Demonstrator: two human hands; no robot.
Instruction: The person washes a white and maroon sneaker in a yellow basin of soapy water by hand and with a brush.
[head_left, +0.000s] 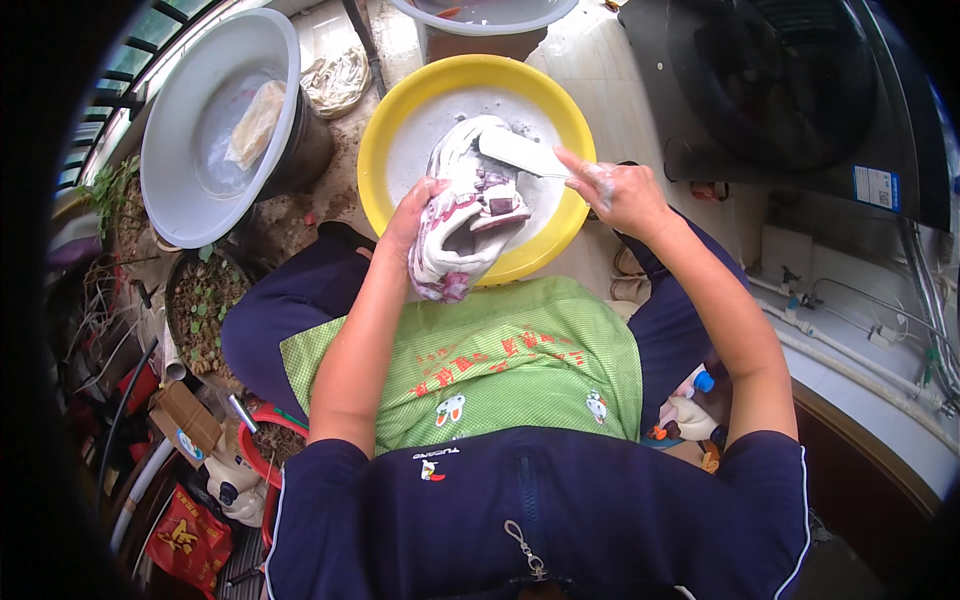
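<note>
A white sneaker with purple-red trim (459, 251) is tilted over the near part of a yellow basin (373, 169). My left hand (414, 211) grips the shoe along its left side, with the ankle opening facing me. In my right hand (626, 193), wet with suds, is the handle of a white scrubbing brush (521, 152). Its head lies against the front part of the shoe, and its bristles are hidden underneath. Cloudy, greyish soapy water (409, 135) shows in the basin around the shoe.
At left, a large pale plastic basin (176, 165) holds a crumpled translucent bag (256, 124). Another pale basin (487, 22) stands beyond the yellow one. A black front-loading washing machine (652, 90) is at right, above water pipes (832, 337). A planter (199, 315) sits by my left knee.
</note>
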